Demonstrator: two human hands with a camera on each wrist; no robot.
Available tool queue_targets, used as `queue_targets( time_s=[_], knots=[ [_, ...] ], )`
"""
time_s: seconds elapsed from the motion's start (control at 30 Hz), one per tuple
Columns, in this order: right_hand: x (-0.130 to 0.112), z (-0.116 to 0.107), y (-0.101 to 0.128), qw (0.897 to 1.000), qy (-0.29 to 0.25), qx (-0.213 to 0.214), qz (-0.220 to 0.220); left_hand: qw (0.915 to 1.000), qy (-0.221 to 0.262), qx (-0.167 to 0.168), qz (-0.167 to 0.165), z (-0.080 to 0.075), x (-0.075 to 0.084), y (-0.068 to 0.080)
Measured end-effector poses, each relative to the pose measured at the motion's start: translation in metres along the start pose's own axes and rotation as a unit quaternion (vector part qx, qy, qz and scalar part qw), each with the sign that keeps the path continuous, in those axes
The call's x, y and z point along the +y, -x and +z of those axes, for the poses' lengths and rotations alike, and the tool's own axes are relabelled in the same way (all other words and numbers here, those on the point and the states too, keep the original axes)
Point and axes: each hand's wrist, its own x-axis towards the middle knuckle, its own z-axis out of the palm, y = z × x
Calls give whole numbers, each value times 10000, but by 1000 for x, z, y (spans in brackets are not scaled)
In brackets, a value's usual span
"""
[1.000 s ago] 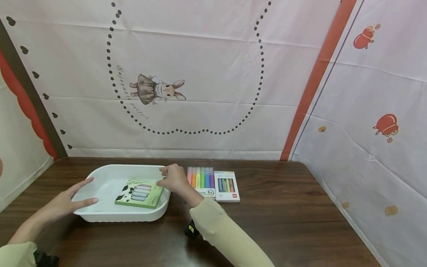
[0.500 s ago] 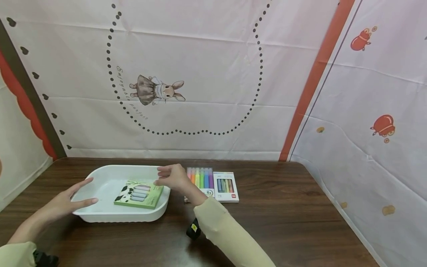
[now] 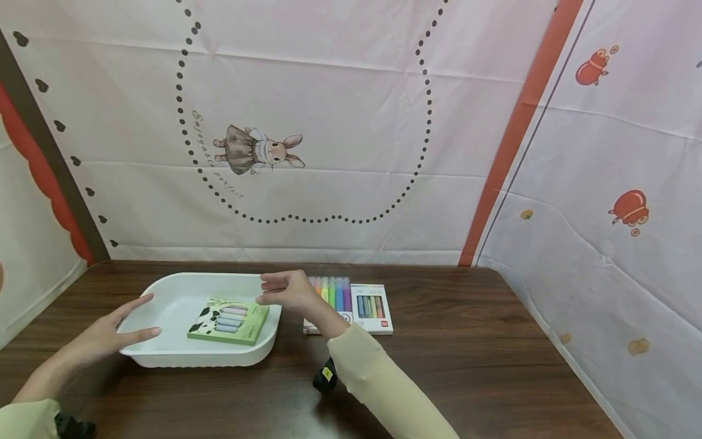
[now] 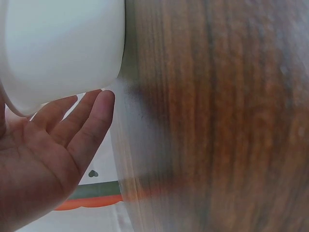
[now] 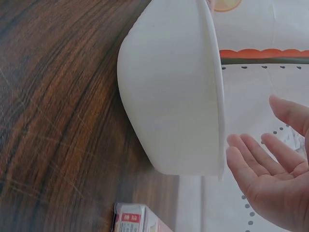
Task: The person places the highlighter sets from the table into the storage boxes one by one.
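Fingers of my left hand are straight and spread, and they rest against the left rim of the white tray; the hand grips nothing. In the left wrist view these fingers lie just under the tray's outer wall. My right hand hovers over the right edge of the tray, palm turned to the left, fingers relaxed and wide, holding nothing; in the right wrist view its palm is close beside the tray's rim but I cannot tell if it touches. Inside the tray, near its right side, lies a flat green box with a panda picture and pale sticks on its cover. The tray stands on the dark wooden tabletop. Just right of the tray lie a pack of coloured markers, partly behind my right hand, and a small white box of markers beside it.
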Motion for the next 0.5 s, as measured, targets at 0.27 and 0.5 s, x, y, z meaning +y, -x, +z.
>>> queue_targets(
  time_s=[0.27, 0.5],
  knots=[
    [2, -11, 2, 9999, 40, -107, -105, 9999, -82, 19, -91, 1, 0, 0],
    [2, -16, 6, 9996, -119, -180, -160, 10000, 47, 25, -62, 1, 1, 1]
  ],
)
